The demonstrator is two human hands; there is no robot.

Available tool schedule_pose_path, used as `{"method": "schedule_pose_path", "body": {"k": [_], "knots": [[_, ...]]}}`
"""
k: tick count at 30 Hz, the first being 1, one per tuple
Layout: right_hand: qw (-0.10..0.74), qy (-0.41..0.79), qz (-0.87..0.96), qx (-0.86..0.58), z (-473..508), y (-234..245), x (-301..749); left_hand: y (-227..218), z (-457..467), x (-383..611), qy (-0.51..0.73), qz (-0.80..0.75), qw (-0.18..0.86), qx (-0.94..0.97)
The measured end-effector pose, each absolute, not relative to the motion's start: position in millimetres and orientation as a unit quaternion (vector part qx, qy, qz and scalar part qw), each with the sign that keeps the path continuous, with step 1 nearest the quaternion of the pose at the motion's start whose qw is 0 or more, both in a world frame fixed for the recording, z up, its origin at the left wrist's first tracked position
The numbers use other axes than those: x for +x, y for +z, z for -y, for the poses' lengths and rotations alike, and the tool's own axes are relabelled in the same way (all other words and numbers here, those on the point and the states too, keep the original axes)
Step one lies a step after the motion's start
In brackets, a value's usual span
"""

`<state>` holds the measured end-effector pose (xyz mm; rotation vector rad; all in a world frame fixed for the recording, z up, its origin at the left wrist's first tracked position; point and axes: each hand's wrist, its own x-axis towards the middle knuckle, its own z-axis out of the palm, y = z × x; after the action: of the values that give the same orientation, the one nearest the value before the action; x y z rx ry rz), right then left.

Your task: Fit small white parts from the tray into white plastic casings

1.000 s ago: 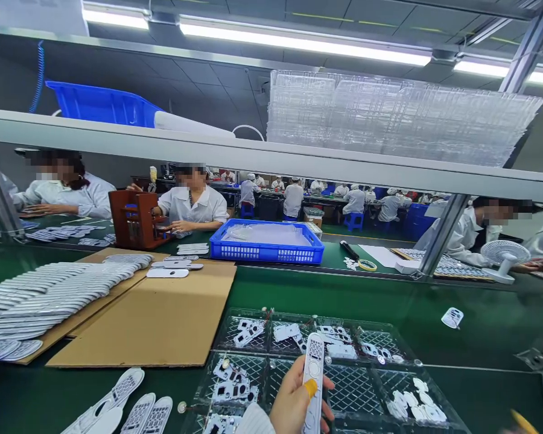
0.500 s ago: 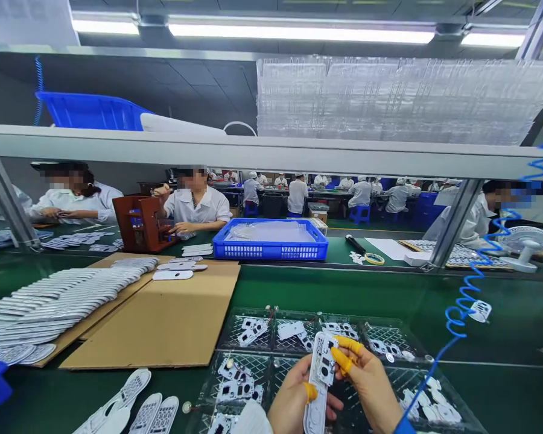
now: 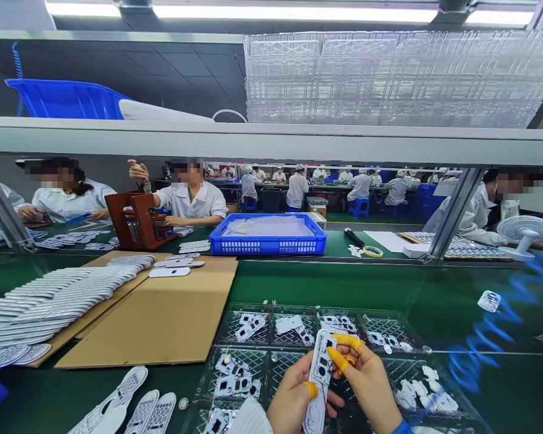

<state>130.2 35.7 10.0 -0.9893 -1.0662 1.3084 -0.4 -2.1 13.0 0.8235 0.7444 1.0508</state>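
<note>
- My left fingers (image 3: 311, 390) and right fingers (image 3: 341, 355) grip one white remote casing (image 3: 321, 367), above the clear tray (image 3: 253, 304).
- The tray's compartments hold many white parts (image 3: 251, 328).
- One blue crate (image 3: 268, 252) holds clear plastic (image 3: 266, 226).

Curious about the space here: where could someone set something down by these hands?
Green bench shows bare right of the plastic parts tray and between it and the cardboard sheet. Crowded: the tray under the left hand and right hand.
</note>
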Motion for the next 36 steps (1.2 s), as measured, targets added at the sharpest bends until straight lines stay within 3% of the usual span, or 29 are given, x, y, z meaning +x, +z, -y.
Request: {"method": "schedule_pose_path", "body": {"k": [11, 17, 27, 31, 36], "knots": [[0.548, 0.541, 0.476, -0.424, -37, -1, 130, 13, 6, -1, 0.475, -0.353, 0.699, 0.401], [0.475, 0.644, 0.452, -0.393, -32, 8, 131, 16, 5, -2, 0.465, -0.347, 0.711, 0.397], [0.479, 0.668, 0.44, -0.362, -37, 4, 137, 20, 6, -4, 0.438, -0.353, 0.726, 0.395], [0.459, 0.634, 0.502, -0.368, -29, 7, 125, 28, 9, -4, 0.538, -0.343, 0.689, 0.344], [0.32, 0.635, 0.618, -0.337, -18, 7, 115, 38, 13, -7, 0.605, -0.385, 0.635, 0.286]]}}
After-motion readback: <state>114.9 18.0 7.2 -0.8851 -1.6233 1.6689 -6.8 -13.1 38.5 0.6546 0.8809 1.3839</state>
